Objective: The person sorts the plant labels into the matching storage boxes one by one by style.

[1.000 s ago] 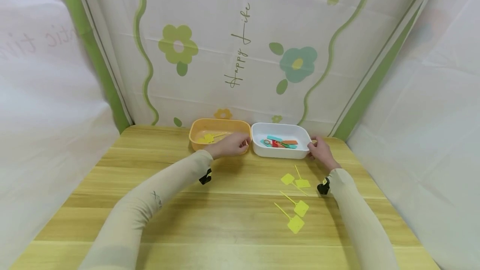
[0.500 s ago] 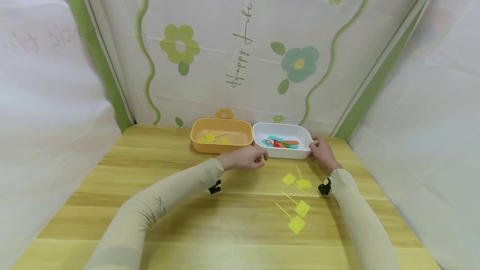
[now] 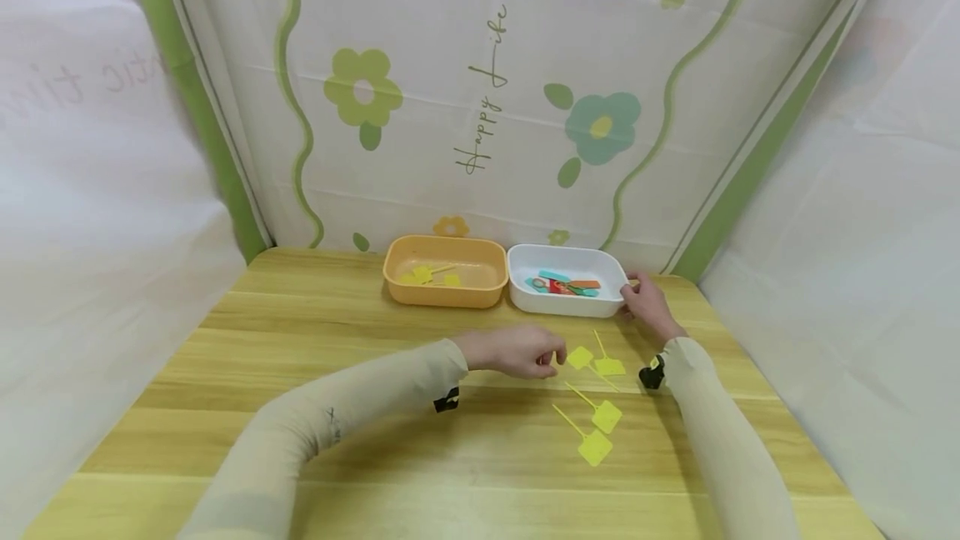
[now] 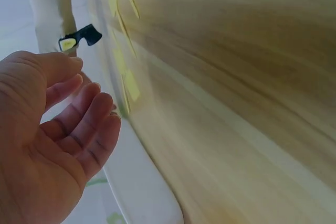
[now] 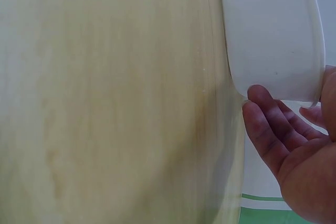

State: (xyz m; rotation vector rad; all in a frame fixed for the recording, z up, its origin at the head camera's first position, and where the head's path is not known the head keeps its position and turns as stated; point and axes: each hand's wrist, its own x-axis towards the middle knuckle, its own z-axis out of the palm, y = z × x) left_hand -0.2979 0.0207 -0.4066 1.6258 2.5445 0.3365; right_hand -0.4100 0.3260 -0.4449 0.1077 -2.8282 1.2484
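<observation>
My left hand hovers over the table just left of the yellow tags, its fingers loosely bent and nothing between them. Each yellow tag is a flat square with a thin stem; several lie loose on the wood, the nearest tag right at my left fingertips. My right hand holds the right end of a white plastic bin; in the right wrist view its fingers lie against the outer wall, with the thumb up by the rim. Inside that bin are small blue, orange, red and green pieces.
An orange bin stands beside the white one, with several yellow tags in it. Both bins sit at the back of the wooden table, against a flower-printed curtain. White sheets hang at both sides.
My left hand has come out of the orange bin and moved right and toward me, to the loose tags. Another yellow tag now shows in the orange bin. The right hand stays on the white bin.
</observation>
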